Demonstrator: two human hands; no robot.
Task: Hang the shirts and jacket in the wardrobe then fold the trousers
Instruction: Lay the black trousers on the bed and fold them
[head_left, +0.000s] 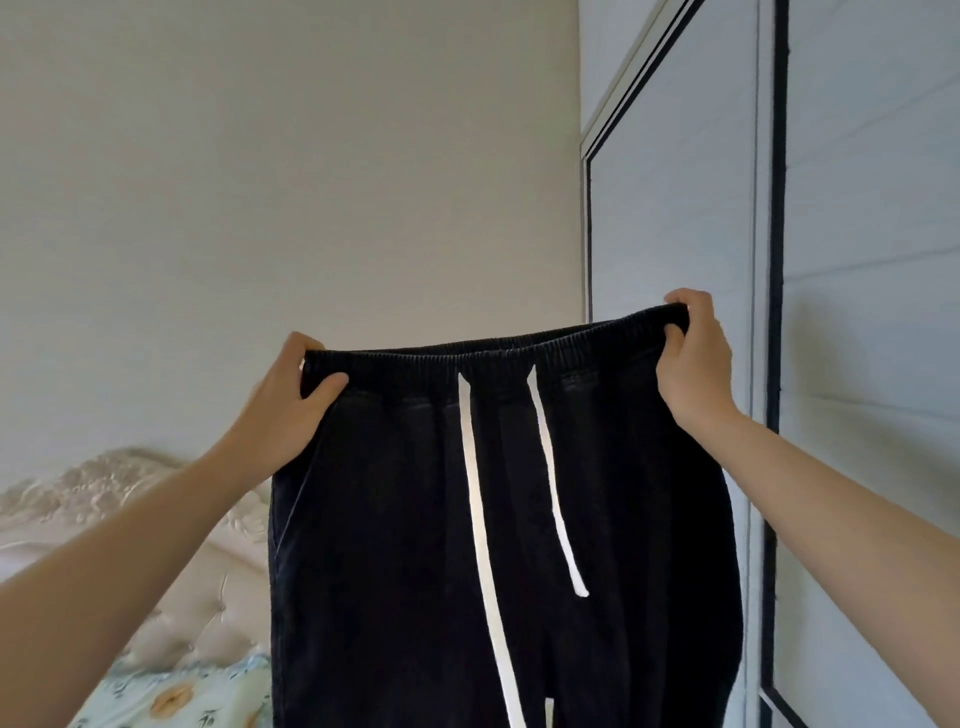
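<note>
Pale, plain wall (260, 182) fills the upper left and middle of the view. Low in the left corner sits a cream padded headboard (197, 587) with a carved top edge, and below it lies a bit of light bedding (171, 696) printed with an orange flower. A bare forearm rises from the lower left to the left hand (291, 410), whose thumb presses on the front of the fabric while the fingers curl over the top edge, pinching the left end of the waistband (493, 353). This gathered elastic band is stretched roughly level between both hands, its right end a little higher. From it the dark trousers (405, 545) hang straight down in the air in front of the person, front side facing the camera, and run out of the bottom of the view. A white drawstring (475, 493) dangles down the front in two flat tails, the left one longer than the right. The right hand (693, 364) grips the right end of the waistband in the same way, with the thumb on the near side and the fingers hooked over the top. Behind that hand and along the right side stands a grey-white wardrobe (675, 208) with dark-lined door panels, its doors closed.
</note>
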